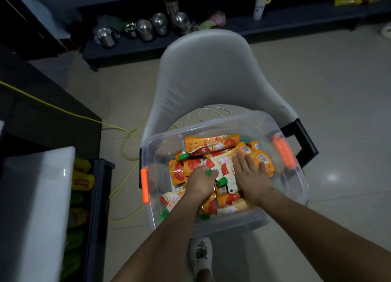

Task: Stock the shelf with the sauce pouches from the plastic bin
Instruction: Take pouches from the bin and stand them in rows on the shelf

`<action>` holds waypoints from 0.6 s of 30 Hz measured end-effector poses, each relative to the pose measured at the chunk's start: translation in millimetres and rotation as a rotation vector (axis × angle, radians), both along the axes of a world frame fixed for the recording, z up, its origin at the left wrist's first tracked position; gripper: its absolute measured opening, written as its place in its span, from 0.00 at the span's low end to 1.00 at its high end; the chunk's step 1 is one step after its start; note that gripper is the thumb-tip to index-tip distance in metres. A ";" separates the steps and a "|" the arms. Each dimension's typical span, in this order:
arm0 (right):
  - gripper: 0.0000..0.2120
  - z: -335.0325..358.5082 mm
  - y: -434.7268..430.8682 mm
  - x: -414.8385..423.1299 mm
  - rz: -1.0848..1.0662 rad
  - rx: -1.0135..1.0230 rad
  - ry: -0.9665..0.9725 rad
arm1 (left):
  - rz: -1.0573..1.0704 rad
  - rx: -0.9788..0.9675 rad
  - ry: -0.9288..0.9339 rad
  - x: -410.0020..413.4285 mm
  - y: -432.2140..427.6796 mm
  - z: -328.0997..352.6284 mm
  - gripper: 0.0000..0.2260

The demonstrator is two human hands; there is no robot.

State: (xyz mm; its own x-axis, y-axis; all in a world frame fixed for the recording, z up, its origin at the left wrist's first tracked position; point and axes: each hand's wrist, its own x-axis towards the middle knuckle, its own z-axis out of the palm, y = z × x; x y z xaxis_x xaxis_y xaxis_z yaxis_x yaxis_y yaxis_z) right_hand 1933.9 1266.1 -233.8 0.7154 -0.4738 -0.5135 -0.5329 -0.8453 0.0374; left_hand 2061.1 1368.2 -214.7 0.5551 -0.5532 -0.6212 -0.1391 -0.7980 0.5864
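- Many sauce pouches (pixel 213 146), orange with green caps, lie in a loose pile inside the clear plastic bin (pixel 296 188), and they do not point one same way.
- The top pouch at the far side lies with its long axis left to right; its green cap (pixel 183 156) is at the left end.
- A white-faced pouch (pixel 222 167) in the middle runs from far to near, with its cap (pixel 221 182) toward the person.
- The left hand (pixel 201 182) is curled closed on a green cap among the pouches.
- The right hand (pixel 251 176) lies flat with fingers spread, pressing on the pile; it grips nothing.
- The bin rests on the seat of a white chair (pixel 203 74), and its orange latches (pixel 145 185) sit at the left and right ends.
- The left part of the bin floor is bare, so there is some room there.
- A dark shelf unit (pixel 99 207) stands at the left, near the bin, with yellow packs already in it.
- The tiled floor (pixel 338 112) at the right of the chair is open.
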 end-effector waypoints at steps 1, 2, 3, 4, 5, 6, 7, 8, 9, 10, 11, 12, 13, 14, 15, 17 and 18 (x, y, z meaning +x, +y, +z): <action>0.48 1.6 -0.1 -1.5 0.003 0.006 -0.002 | 0.044 -0.048 0.035 -4.3 0.7 2.5 0.12; 0.49 4.3 0.4 -4.0 0.001 0.016 -0.021 | 0.082 -0.106 0.050 -9.2 0.9 8.0 0.12; 0.50 7.8 1.6 -6.8 0.001 0.026 -0.055 | 0.128 -0.179 0.065 -13.6 1.4 12.3 0.10; 0.47 12.3 2.9 -9.8 0.011 0.031 -0.116 | 0.174 -0.250 0.099 -17.2 2.6 18.1 0.07; 0.43 17.3 4.5 -12.8 0.026 0.031 -0.204 | 0.207 -0.314 0.136 -20.0 4.3 26.6 0.06; 0.38 22.6 5.6 -14.6 0.039 0.036 -0.302 | 0.234 -0.377 0.181 -22.4 6.1 37.9 0.08; 0.34 30.7 6.9 -14.5 0.045 0.062 -0.393 | 0.271 -0.439 0.228 -23.6 8.5 47.1 0.11; 0.30 39.0 8.0 -13.2 0.052 0.103 -0.463 | 0.327 -0.491 0.280 -23.9 10.4 53.5 0.14; 0.28 47.7 9.1 -10.7 0.061 0.144 -0.510 | 0.385 -0.523 0.314 -23.2 11.7 58.0 0.14; 0.27 55.9 10.4 -8.0 0.073 0.173 -0.540 | 0.447 -0.550 0.340 -21.8 12.6 62.9 0.12; 0.26 63.9 12.5 -5.1 0.082 0.192 -0.562 | 0.515 -0.571 0.370 -21.7 13.6 69.0 0.11; 0.25 71.0 14.7 -2.5 0.080 0.204 -0.590 | 0.578 -0.592 0.415 -22.3 13.9 74.9 0.10; 0.24 77.6 16.8 -0.6 0.070 0.219 -0.620 | 0.645 -0.611 0.468 -22.9 14.0 80.7 0.10; 0.24 84.1 19.2 1.1 0.066 0.233 -0.651 | 0.709 -0.639 0.524 -22.7 14.6 86.2 0.09; 0.25 91.1 22.5 2.5 0.075 0.240 -0.667 | 0.763 -0.661 0.567 -22.6 16.2 93.8 0.09; 0.31 103.9 28.6 3.4 0.114 0.244 -0.661 | 0.832 -0.666 0.603 -20.9 21.3 106.6 0.09; 0.34 109.7 31.8 3.4 0.128 0.245 -0.645 | 0.857 -0.654 0.607 -19.6 24.4 112.2 0.10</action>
